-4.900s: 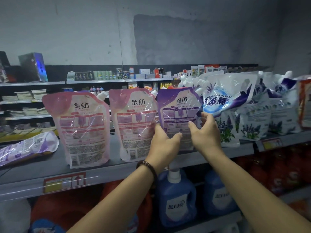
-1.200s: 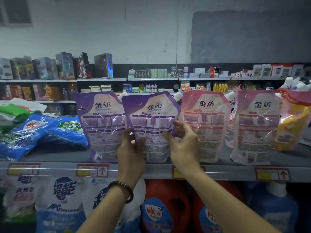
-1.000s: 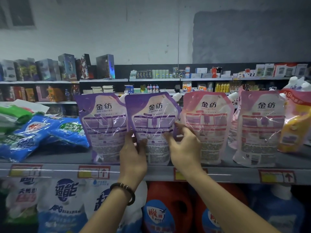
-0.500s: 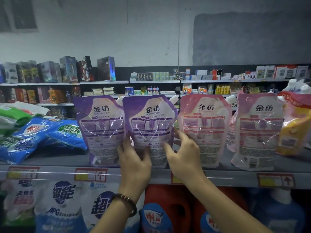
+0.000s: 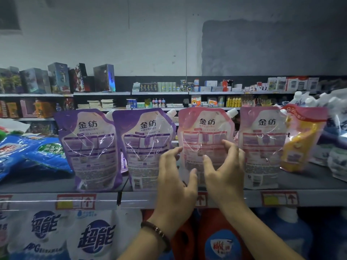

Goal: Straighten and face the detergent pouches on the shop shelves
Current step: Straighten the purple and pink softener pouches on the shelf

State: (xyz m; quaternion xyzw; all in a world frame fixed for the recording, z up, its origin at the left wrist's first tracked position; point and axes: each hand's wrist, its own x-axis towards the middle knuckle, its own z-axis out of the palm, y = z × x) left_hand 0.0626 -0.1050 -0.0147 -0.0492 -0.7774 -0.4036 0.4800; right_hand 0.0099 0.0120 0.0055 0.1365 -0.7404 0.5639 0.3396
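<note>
Facing the pink pouch is in hand; left grip and right grip are spread at its edges, nothing clasped; squaring is needed next.

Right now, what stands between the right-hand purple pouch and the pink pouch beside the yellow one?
In the head view, another pink pouch stands there upright, with the left hand and right hand at its lower sides.
</note>
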